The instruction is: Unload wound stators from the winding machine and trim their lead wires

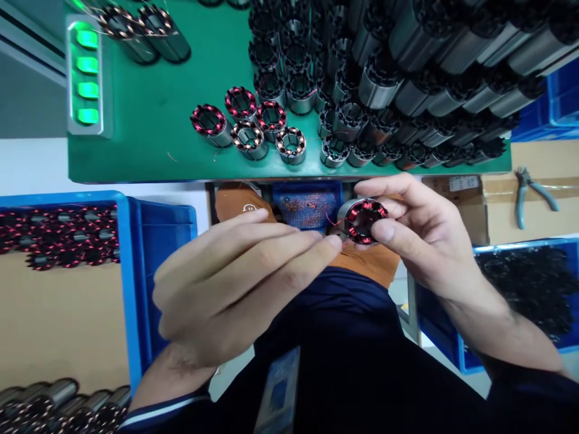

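Note:
My right hand (pixel 425 235) holds a motor stator (pixel 365 222) by its rim and side, its ring of red windings facing up toward me. A thin loose red wire sticks out on its left side. At that side are the fingertips of my left hand (pixel 244 277), pressed together, with the thumb hidden behind them. Whether they pinch the wire or something else small cannot be made out. On the green bench top (pixel 149 132) beyond stand several wound stators, some with red windings (pixel 208 123) and some with copper-coloured ones (pixel 291 144).
Rows of dark unwound stators (pixel 380 84) crowd the bench's right side. Green lights (pixel 87 63) glow at the left. Blue bins stand on the left (pixel 126 289) and right (pixel 465 361). Pliers (pixel 525 193) lie on a cardboard box. Below the bench edge is a blue container (pixel 307 187) with wire scraps.

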`<state>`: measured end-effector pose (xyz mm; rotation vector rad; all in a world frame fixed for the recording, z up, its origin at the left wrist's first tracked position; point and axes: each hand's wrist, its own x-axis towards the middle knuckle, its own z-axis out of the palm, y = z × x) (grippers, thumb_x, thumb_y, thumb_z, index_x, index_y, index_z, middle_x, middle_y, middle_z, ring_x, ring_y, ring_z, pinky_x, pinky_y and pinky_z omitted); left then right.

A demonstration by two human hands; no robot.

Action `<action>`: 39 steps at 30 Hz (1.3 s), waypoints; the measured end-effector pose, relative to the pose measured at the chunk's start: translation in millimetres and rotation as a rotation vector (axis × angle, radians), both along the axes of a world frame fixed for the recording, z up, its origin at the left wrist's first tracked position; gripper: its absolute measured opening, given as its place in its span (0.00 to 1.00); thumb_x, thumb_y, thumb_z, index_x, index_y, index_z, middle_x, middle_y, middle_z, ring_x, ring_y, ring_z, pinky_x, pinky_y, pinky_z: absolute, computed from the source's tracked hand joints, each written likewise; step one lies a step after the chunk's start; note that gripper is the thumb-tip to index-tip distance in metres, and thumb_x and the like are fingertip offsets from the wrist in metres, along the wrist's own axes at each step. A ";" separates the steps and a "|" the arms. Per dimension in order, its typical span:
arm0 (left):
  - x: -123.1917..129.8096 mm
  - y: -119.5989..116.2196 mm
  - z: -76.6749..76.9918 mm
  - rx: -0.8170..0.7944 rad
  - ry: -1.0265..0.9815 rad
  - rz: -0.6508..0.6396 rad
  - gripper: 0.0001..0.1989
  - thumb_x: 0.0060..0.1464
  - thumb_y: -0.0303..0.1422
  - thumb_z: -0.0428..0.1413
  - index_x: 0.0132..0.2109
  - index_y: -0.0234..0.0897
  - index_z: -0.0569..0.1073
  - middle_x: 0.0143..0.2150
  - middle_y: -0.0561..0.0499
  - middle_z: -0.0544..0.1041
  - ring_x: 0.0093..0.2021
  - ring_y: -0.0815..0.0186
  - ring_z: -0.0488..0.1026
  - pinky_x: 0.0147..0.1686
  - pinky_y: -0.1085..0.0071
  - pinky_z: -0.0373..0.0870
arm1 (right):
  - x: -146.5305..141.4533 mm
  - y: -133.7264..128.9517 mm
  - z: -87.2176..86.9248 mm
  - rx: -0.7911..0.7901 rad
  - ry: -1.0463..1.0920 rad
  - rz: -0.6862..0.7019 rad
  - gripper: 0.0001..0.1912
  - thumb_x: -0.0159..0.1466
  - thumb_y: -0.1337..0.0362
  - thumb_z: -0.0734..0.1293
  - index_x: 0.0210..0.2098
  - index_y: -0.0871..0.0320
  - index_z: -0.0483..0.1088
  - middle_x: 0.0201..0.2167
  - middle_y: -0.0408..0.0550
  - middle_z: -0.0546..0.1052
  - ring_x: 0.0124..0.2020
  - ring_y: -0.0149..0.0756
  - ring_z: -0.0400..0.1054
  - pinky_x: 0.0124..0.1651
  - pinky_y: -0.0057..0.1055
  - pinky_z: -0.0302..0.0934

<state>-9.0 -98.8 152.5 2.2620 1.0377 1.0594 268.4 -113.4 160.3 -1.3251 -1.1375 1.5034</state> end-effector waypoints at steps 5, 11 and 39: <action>12.1 19.0 -47.0 0.112 0.025 -0.009 0.08 0.73 0.30 0.72 0.53 0.52 0.90 0.45 0.57 0.92 0.41 0.60 0.91 0.43 0.62 0.87 | 8.4 0.5 3.2 -0.020 0.034 0.002 0.29 0.73 0.46 0.84 0.67 0.47 0.79 0.49 0.49 0.90 0.45 0.46 0.89 0.51 0.43 0.86; 12.7 26.5 -91.2 -0.338 -0.191 0.037 0.04 0.71 0.32 0.75 0.50 0.48 0.92 0.46 0.54 0.93 0.43 0.61 0.91 0.47 0.65 0.87 | 13.4 -7.1 3.5 0.056 -0.057 -0.056 0.32 0.72 0.49 0.86 0.69 0.46 0.77 0.48 0.50 0.89 0.47 0.49 0.89 0.52 0.44 0.87; 31.7 28.9 -45.6 -0.796 -0.468 -0.318 0.03 0.75 0.34 0.73 0.47 0.44 0.89 0.55 0.50 0.91 0.53 0.65 0.88 0.51 0.72 0.84 | 12.8 -14.6 -28.8 0.310 -0.125 0.228 0.42 0.70 0.73 0.85 0.78 0.46 0.73 0.49 0.41 0.87 0.46 0.28 0.86 0.55 0.22 0.83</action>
